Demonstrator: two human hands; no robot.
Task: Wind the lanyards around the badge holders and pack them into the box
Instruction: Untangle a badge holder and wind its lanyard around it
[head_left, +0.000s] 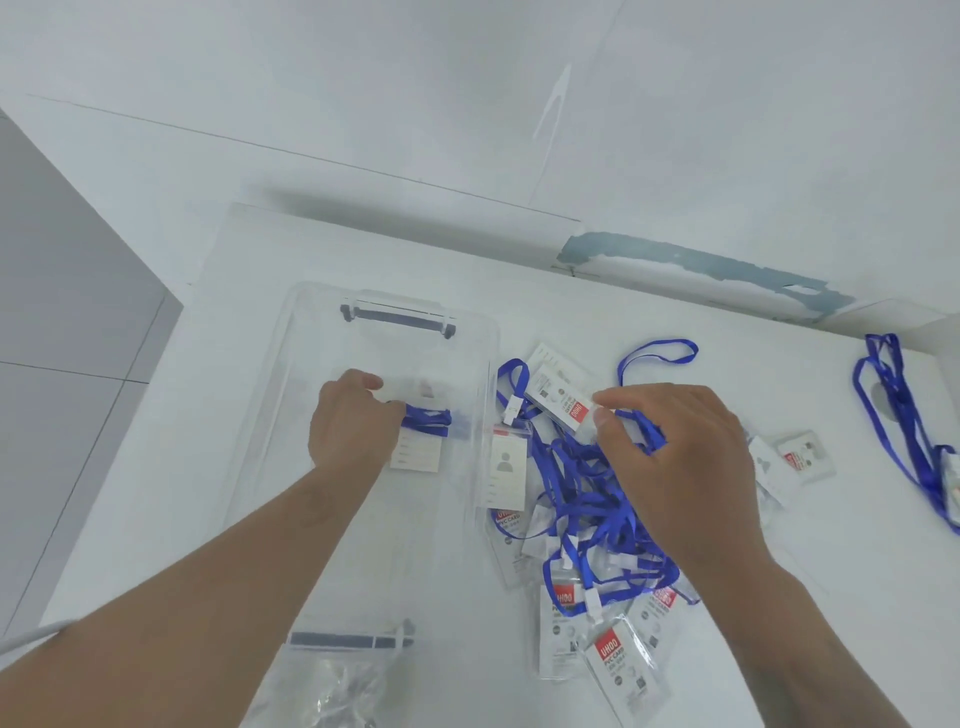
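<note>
The left hand (353, 426) has its fingers curled round a wound badge holder (421, 436), blue lanyard wrapped about its middle, holding it inside the clear box (291, 364) near the box's far end. The right hand (675, 457) pinches a second badge holder (563, 405) between thumb and forefinger, at the far side of the tangled pile of lanyards and holders (587, 519) just right of the box on the white table (779, 597). More holders (795, 462) lie nearer the right edge, and a loose lanyard (898, 415) close to that edge. A clear plastic bag (332, 686) sits at the box's near end.
</note>
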